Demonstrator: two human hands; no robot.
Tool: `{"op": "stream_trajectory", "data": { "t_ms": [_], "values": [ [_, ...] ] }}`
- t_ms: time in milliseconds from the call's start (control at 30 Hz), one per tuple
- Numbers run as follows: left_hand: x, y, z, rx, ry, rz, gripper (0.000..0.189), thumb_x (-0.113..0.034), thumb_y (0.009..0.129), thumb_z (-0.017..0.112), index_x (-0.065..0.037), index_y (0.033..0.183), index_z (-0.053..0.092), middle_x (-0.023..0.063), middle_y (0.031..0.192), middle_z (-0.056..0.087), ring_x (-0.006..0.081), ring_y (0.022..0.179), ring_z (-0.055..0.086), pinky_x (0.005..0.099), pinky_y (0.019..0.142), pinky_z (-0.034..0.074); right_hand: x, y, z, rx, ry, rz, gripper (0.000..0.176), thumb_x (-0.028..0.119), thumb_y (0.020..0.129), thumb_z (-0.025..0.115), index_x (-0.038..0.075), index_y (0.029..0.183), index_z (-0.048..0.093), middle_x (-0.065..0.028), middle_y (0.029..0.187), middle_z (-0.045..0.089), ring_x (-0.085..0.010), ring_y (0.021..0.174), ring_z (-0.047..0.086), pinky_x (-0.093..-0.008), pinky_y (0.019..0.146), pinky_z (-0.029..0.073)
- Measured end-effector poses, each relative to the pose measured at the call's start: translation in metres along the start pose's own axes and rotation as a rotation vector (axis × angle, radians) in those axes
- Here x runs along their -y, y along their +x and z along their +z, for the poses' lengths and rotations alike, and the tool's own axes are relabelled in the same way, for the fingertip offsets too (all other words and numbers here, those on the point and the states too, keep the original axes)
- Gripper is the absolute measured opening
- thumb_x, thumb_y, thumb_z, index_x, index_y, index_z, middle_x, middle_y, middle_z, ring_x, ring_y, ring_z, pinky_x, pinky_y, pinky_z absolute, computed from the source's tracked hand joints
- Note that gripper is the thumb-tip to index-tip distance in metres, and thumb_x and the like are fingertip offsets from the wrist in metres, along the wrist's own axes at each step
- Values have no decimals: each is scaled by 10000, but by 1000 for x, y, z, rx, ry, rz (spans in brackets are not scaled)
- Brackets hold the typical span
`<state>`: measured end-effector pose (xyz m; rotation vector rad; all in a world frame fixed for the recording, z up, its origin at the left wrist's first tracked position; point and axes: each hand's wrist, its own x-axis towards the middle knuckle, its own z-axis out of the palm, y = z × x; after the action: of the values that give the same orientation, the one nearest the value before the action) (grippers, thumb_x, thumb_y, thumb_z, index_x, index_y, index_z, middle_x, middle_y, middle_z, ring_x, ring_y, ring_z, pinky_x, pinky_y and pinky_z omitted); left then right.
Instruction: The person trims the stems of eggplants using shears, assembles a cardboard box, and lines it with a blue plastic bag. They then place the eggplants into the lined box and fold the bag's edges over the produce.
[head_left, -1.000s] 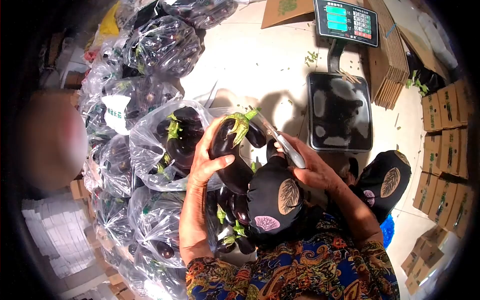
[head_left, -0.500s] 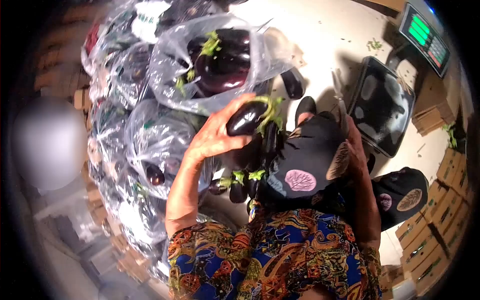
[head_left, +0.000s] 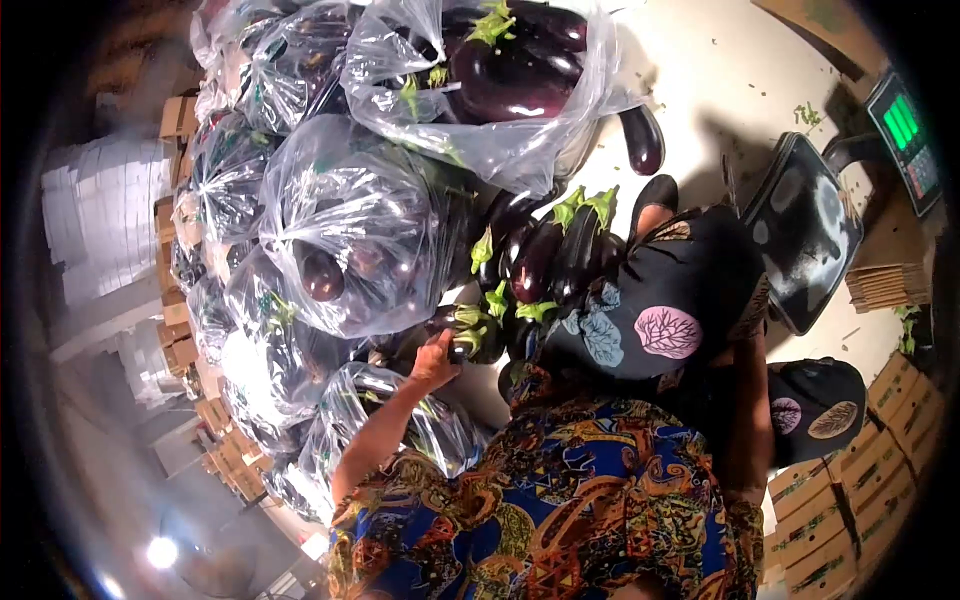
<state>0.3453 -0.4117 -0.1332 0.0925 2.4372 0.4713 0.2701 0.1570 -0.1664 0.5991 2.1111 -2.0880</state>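
Observation:
My left hand (head_left: 434, 364) reaches low among the eggplants, its fingers curled against a dark eggplant (head_left: 478, 346) with a green cap; part of the grip is hidden. Just above it, more glossy purple eggplants (head_left: 545, 255) lie in a loose cluster beside my leg. My right forearm (head_left: 748, 400) runs up behind my bent knee, which hides the right hand and its fingers. Past that knee rises a thin, dark, pointed tool (head_left: 729, 182); what holds it is out of sight.
Clear plastic bags of eggplants (head_left: 350, 230) are piled on the left, with an opened bag (head_left: 480, 140) above. One eggplant (head_left: 642, 140) lies on the floor. On the right are a scale platform (head_left: 805, 235), its lit display (head_left: 905, 135) and stacked cartons (head_left: 830, 520).
My left hand has let go of the large eggplant it held and moved down to another in the cluster. The view has shifted; my right hand has slipped further behind the knee.

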Motion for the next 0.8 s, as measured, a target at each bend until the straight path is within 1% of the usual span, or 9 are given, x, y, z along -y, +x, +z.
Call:
{"op": "stream_trajectory", "data": {
  "t_ms": [67, 200, 267, 367, 533, 600, 633, 700, 800],
  "values": [
    [-19, -2, 6, -96, 197, 10, 572, -152, 625, 726, -117, 1156, 518, 182, 1010, 605, 401, 930, 595, 471, 791, 495, -2, -1, -3, -11, -21, 8, 639, 311, 936, 525, 26, 1452, 278, -176, 1400, 408, -291, 1270, 416, -381, 1043, 324],
    [-93, 34, -39, 240, 135, -83, 317, -229, 802, 623, -87, 1085, 625, 166, 1024, 651, 326, 905, 644, 432, 784, 510, -5, 1, 0, -5, -45, 13, 625, 295, 944, 517, 27, 1454, 276, -178, 1415, 395, -295, 1278, 412, -385, 1040, 329],
    [-143, 67, -87, -144, -236, 261, 224, -82, 846, 602, 0, 1054, 616, 149, 1017, 655, 268, 923, 648, 351, 770, 520, -6, 5, 0, -1, -61, 15, 618, 286, 947, 514, 27, 1455, 274, -179, 1422, 388, -298, 1281, 410, -387, 1039, 331],
    [-203, 143, -167, -416, -525, 282, 205, -101, 868, 615, 2, 1045, 609, 103, 972, 646, 154, 859, 597, 293, 785, 490, -11, 9, 0, 7, -82, 14, 608, 274, 952, 508, 28, 1456, 272, -181, 1433, 378, -301, 1287, 408, -390, 1036, 334],
    [-187, 325, -231, -862, -36, 311, 662, -371, 815, 678, 13, 1298, 439, 235, 1196, 569, 387, 1108, 548, 429, 938, 442, -24, 24, 0, 49, -155, 7, 591, 253, 961, 498, 30, 1458, 269, -184, 1452, 362, -307, 1296, 403, -396, 1033, 340],
    [-182, 368, -241, -794, 73, 58, 782, -441, 757, 715, -34, 1338, 386, 230, 1236, 533, 401, 1149, 510, 454, 950, 430, -26, 20, 3, 90, -137, -146, 586, 202, 952, 525, 31, 1455, 278, -189, 1443, 378, -310, 1281, 424, -393, 1011, 363],
    [-180, 379, -243, -685, 99, -66, 791, -441, 731, 731, -81, 1336, 371, 220, 1236, 523, 398, 1136, 518, 471, 927, 440, -19, 22, 6, -5, -457, -104, 590, 115, 913, 576, 49, 1441, 321, -184, 1346, 480, -265, 1207, 479, -350, 959, 390],
    [-180, 390, -245, -611, 133, -256, 827, -447, 645, 775, -146, 1309, 386, 220, 1220, 513, 391, 1130, 528, 483, 901, 455, 22, 17, 13, -12, -260, -239, 553, 135, 907, 583, 51, 1408, 366, -145, 1227, 536, -229, 1094, 513, -332, 906, 406],
    [-177, 375, -257, -683, -17, -96, 778, -403, 562, 812, -79, 1200, 507, 243, 1140, 544, 415, 1067, 551, 449, 876, 472, 116, 7, 38, -32, -89, -67, 502, 227, 892, 615, 42, 1324, 441, -60, 1007, 555, -169, 894, 504, -311, 802, 421]
  ]
}}
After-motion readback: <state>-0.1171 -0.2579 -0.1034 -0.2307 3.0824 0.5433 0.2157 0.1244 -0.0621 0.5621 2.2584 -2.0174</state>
